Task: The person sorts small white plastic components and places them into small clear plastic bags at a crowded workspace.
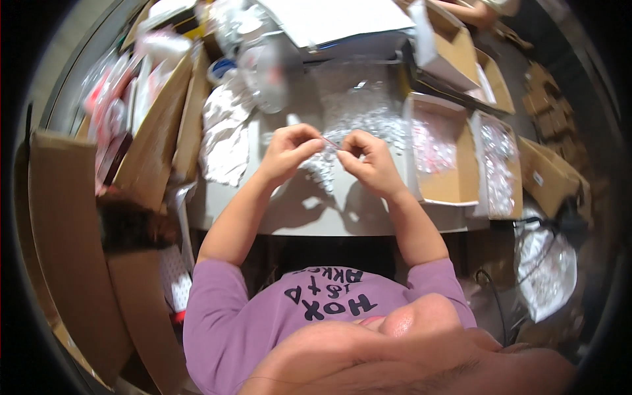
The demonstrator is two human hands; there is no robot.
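- While the two forearms reach forward over the desk (224, 210), the fingers (307, 149) of the left hand (284, 155) are pinched together on one end of a thin pinkish strand (330, 141).
- The fingers (359, 137) of the right hand (373, 168) are likewise pinched, at the strand's other end; the precise contact is too small to resolve.
- The strand spans the short gap between the hands, raised above the desk, sloping slightly down toward the right hand.
- Below and beyond it, small white pieces (322, 176) lie scattered on the desk, with more in and around a clear plastic bag (355, 85).
- To the left of the hands lies a crumpled white cloth (227, 135); beyond it stands a translucent bottle (264, 76), near a blue round object (222, 69).
- To the right, a shallow box (465, 168) contains pink and clear packets (434, 145); just beside it, a second box (485, 178) contains clear packets (501, 171).
- At the far side rests a large white panel (345, 20).
- Outward on the left, cardboard boxes (155, 138) border clear and red plastic packaging (108, 118).
- At the lower right appears a white plastic bag (543, 270); at the upper right, another person's arm (469, 13).
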